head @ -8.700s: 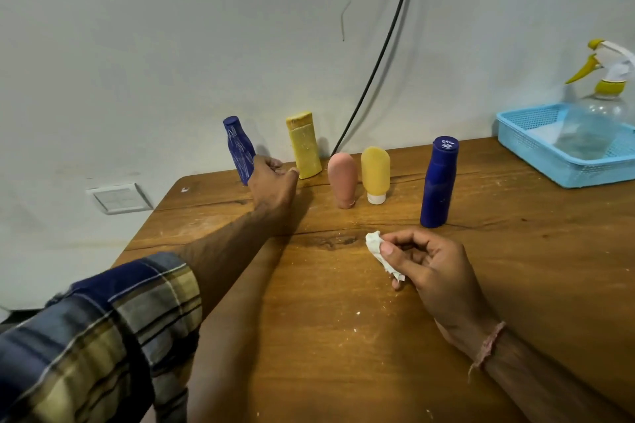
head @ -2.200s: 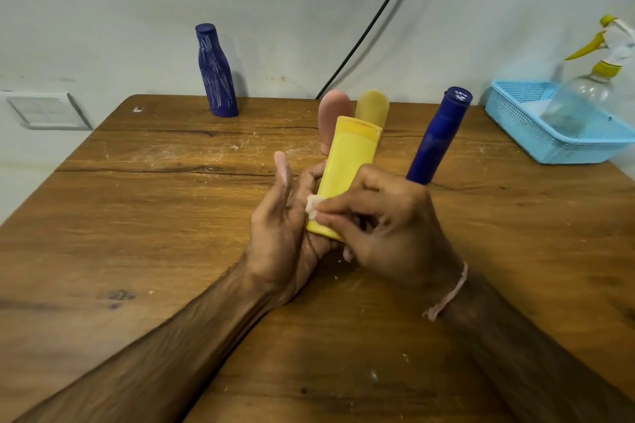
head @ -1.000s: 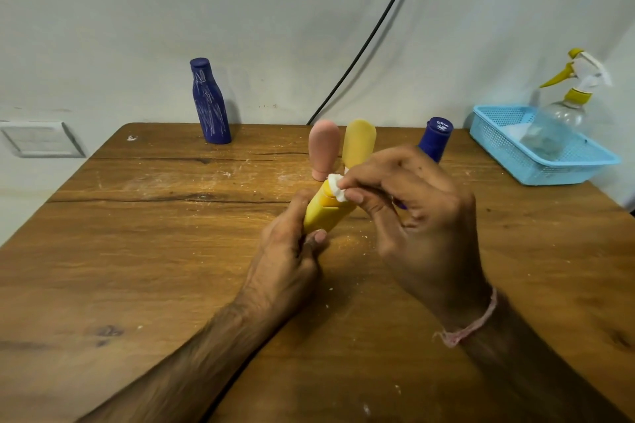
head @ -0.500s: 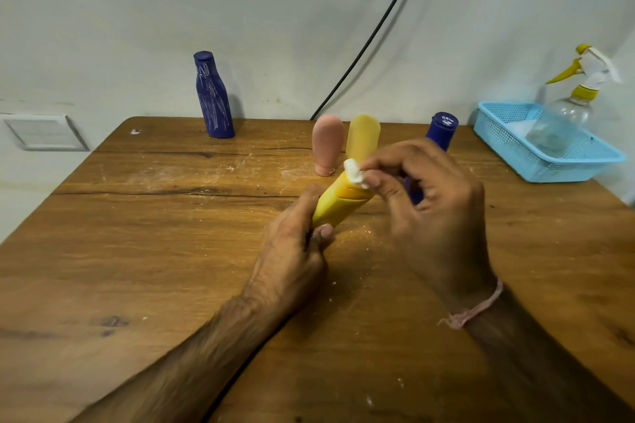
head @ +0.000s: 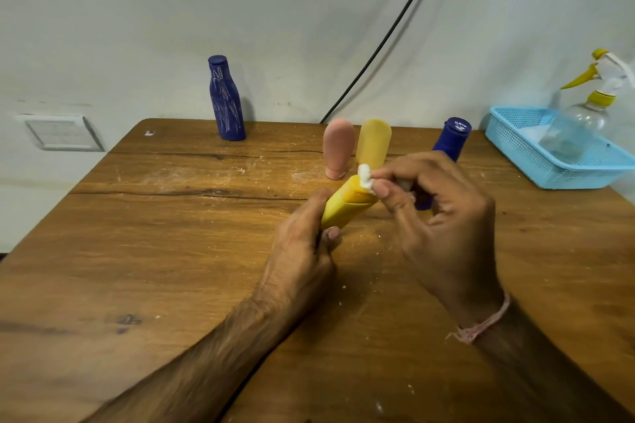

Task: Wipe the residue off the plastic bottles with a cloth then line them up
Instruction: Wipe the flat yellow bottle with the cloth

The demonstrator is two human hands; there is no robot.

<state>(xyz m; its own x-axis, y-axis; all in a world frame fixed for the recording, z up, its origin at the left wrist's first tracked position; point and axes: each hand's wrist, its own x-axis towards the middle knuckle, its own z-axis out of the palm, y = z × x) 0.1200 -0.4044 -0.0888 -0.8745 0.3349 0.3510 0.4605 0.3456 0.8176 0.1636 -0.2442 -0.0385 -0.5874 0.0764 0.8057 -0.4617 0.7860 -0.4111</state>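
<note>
Wood table (head: 137,251): left grip (head: 302,261) wraps yellow bottle (head: 347,206) btm; right grip (head: 446,223) pinches cloth (head: 365,176) on top.

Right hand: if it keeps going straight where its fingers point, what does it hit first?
The yellow bottle: the right hand presses the cloth on its upper end, and the left hand grips its base. Past that, probably the pink tube; depth is unclear.

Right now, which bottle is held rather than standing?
The flat yellow bottle, tilted in the left hand; the scratched blue bottle, other blue bottle, pink tube and rounded yellow tube stand.
</note>
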